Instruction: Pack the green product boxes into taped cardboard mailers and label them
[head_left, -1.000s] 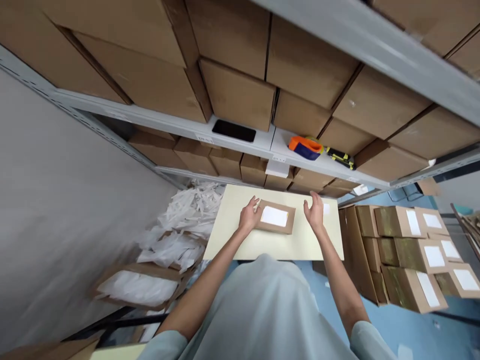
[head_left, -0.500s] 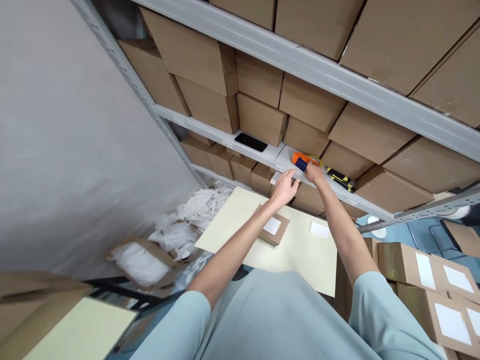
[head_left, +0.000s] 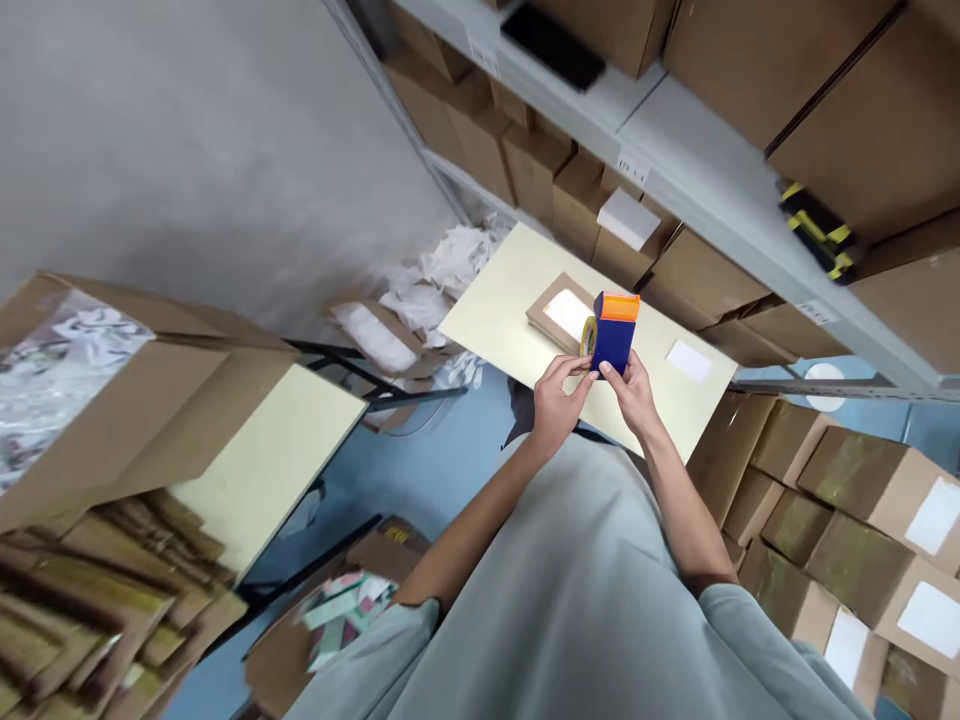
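A blue and orange tape dispenser (head_left: 615,345) with a yellowish roll of tape (head_left: 589,337) is held up over a cream tabletop (head_left: 491,305). My right hand (head_left: 636,398) grips its lower right side. My left hand (head_left: 556,408) is closed at the lower left, its fingers by the roll and its thumb against the dispenser's bottom. Just behind the dispenser, a small flat cardboard box (head_left: 555,285) with a white label lies on the tabletop. A white slip of paper (head_left: 688,361) rests farther right.
A grey shelf (head_left: 694,130) full of cartons runs above the table, bearing a black phone (head_left: 553,45) and a black-and-yellow tool (head_left: 817,230). Labelled cartons (head_left: 851,470) are stacked at right. At left are an open carton (head_left: 172,400) with plastic packing and flattened cardboard (head_left: 82,610).
The tape dispenser has come off the shelf and down over the table in my right hand. My left hand has joined it there. The view has tilted down and turned left.
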